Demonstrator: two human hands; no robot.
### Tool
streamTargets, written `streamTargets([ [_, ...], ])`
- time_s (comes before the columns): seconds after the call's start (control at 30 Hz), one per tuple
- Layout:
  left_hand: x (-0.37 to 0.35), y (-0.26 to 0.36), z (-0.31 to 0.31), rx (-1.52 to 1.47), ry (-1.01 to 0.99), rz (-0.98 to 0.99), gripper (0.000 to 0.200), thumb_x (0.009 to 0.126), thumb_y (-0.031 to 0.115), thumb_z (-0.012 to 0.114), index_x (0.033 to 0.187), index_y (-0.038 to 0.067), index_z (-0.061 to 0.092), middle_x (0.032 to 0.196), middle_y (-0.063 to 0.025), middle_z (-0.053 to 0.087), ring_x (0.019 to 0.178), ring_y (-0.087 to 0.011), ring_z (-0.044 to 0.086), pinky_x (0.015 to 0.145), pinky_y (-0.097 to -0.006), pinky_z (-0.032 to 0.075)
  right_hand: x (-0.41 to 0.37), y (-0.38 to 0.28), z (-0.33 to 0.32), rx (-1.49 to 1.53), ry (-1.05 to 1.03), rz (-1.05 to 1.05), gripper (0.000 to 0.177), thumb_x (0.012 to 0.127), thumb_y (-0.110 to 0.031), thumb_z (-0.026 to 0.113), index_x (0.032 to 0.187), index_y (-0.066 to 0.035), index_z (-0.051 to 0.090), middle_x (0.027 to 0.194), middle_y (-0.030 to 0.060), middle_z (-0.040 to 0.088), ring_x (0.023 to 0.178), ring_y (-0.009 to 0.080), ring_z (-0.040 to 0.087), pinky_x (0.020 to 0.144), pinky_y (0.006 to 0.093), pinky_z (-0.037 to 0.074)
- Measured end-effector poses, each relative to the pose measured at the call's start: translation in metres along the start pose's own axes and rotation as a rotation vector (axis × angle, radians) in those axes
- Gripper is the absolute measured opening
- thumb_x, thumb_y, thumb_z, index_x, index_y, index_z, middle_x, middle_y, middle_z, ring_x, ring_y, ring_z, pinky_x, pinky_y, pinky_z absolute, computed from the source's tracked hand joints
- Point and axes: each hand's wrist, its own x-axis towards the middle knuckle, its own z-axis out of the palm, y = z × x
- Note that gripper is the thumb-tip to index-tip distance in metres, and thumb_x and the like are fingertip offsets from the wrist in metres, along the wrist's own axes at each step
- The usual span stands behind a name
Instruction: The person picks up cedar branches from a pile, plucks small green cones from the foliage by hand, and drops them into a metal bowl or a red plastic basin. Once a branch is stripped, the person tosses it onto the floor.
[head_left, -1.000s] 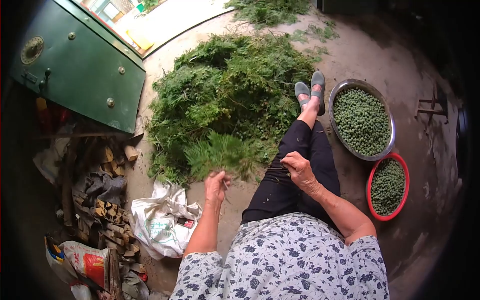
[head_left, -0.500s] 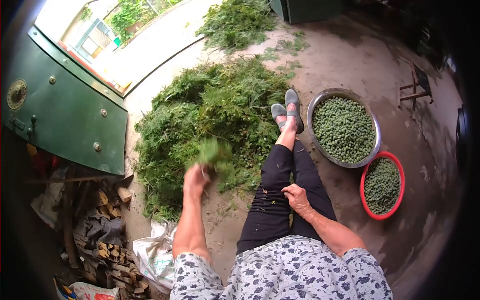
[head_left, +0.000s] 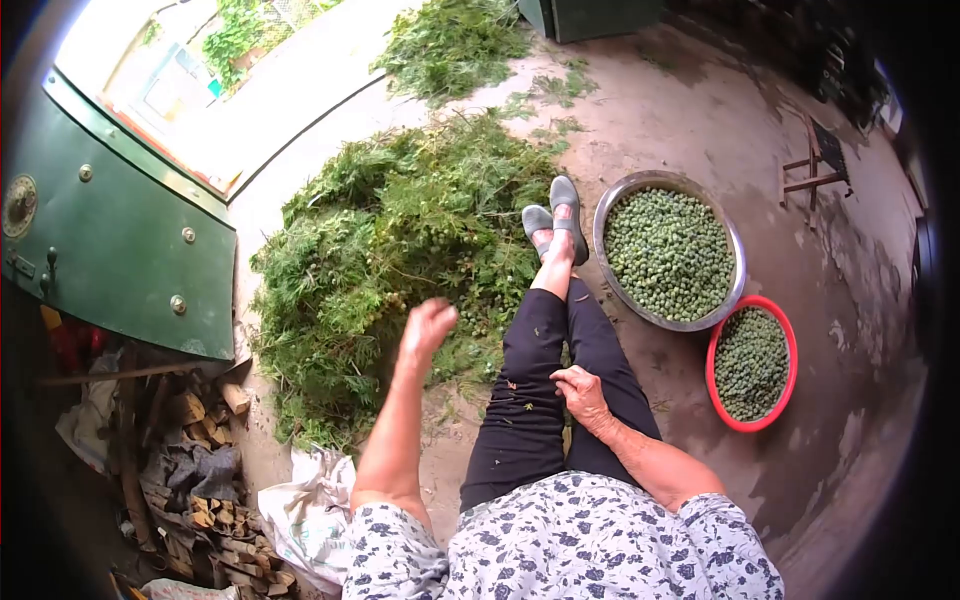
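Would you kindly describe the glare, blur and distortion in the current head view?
Head view: the doorway at upper left is washed out by daylight; dark vignetting swallows the frame's edges; wide-angle distortion bows the green door; the left hand looks slightly blurred, the right hand crisper.

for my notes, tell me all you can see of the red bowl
The red bowl is round and looks like plastic, with a smooth, rounded rim. It sits upright on the concrete-looking floor, to the right of the person's legs. Small green berries fill much of it, hiding its bottom. Its upper edge lies right by the larger metal basin; whether they touch is hard to tell. Neither hand is on it.
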Motion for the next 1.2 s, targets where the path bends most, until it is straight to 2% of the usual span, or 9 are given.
streamTargets([
  [0.13,-0.057,-0.164,0.028,-0.099,-0.003,-0.557,0.038,0.077,0.024,0.065,0.108,0.002,0.057,0.092,-0.0089,0.064,0.071,-0.0203,0.062,0.060,-0.0335,0.044,0.010,-0.007,-0.004,0.054,0.027,0.045,0.013,0.078,0.002,0.053,0.087,0.001,0.062,0.075,0.0089,0.059,0.059,0.0149,0.061,0.054,0.0257,0.048],
  [0.27,-0.100,-0.229,0.025,-0.006,0.025,-0.726,0.034,0.078,0.023,0.064,0.105,0.003,0.058,0.089,-0.0081,0.063,0.070,-0.0187,0.062,0.058,-0.0331,0.044,0.029,-0.021,-0.003,0.133,0.037,0.050,0.012,0.078,0.000,0.053,0.088,0.001,0.061,0.075,0.0100,0.058,0.056,0.0152,0.060,0.054,0.0258,0.047],
  [0.47,-0.090,-0.219,0.024,-0.099,0.118,-0.642,0.035,0.075,0.018,0.062,0.104,-0.001,0.059,0.080,-0.0086,0.063,0.060,-0.0138,0.059,0.046,-0.0239,0.039,0.060,-0.020,0.000,0.262,0.005,0.285,0.019,0.085,0.003,0.047,0.096,0.000,0.062,0.085,0.0052,0.060,0.069,0.0109,0.062,0.062,0.0218,0.050],
  [0.87,0.035,-0.260,0.048,0.215,-0.009,-0.391,0.038,0.079,0.015,0.061,0.112,-0.004,0.054,0.087,-0.0087,0.062,0.070,-0.0123,0.056,0.059,-0.0249,0.042,0.066,-0.015,0.004,0.306,0.142,0.295,0.021,0.086,0.006,0.043,0.096,0.001,0.061,0.085,0.0052,0.058,0.071,0.0116,0.061,0.065,0.0224,0.050],
  [1.0,0.040,-0.264,0.070,0.419,0.071,-0.210,0.046,0.073,0.029,0.064,0.111,0.005,0.058,0.105,-0.0189,0.060,0.099,-0.0309,0.057,0.083,-0.0395,0.046,0.071,-0.010,0.006,0.348,0.123,0.381,0.020,0.086,0.005,0.045,0.097,0.002,0.061,0.083,0.0065,0.060,0.071,0.0124,0.061,0.066,0.0241,0.050],
  [1.07,0.014,-0.213,0.085,0.974,-0.405,-0.459,0.040,0.075,0.033,0.062,0.112,0.020,0.059,0.111,-0.0147,0.058,0.102,-0.0285,0.056,0.085,-0.0408,0.045,0.075,-0.011,0.005,0.369,0.106,0.384,0.020,0.086,0.004,0.045,0.097,0.002,0.061,0.084,0.0068,0.060,0.071,0.0123,0.061,0.065,0.0242,0.050],
  [1.1,0.011,-0.304,0.093,0.847,-0.645,-0.370,0.041,0.075,0.033,0.062,0.113,0.021,0.059,0.112,-0.0123,0.058,0.104,-0.0307,0.054,0.085,-0.0410,0.045,0.078,-0.013,0.004,0.397,0.118,0.430,0.020,0.086,0.004,0.044,0.097,0.002,0.061,0.083,0.0070,0.060,0.071,0.0119,0.061,0.064,0.0237,0.050],
  [1.13,-0.002,-0.413,0.102,0.495,-0.646,-0.176,0.039,0.075,0.029,0.062,0.113,0.020,0.060,0.112,-0.0142,0.058,0.105,-0.0337,0.053,0.086,-0.0425,0.044,0.079,-0.015,0.005,0.426,0.130,0.478,0.021,0.086,0.005,0.044,0.098,0.002,0.061,0.083,0.0071,0.060,0.070,0.0116,0.061,0.063,0.0231,0.050],
  [1.2,-0.010,-0.336,0.115,0.588,-0.422,-0.461,0.050,0.074,0.023,0.062,0.122,0.014,0.052,0.114,-0.0200,0.056,0.107,-0.0367,0.051,0.089,-0.0432,0.041,0.081,-0.017,0.004,0.456,0.114,0.532,0.021,0.086,0.004,0.044,0.098,0.003,0.060,0.084,0.0082,0.061,0.071,0.0118,0.061,0.064,0.0236,0.050],
])
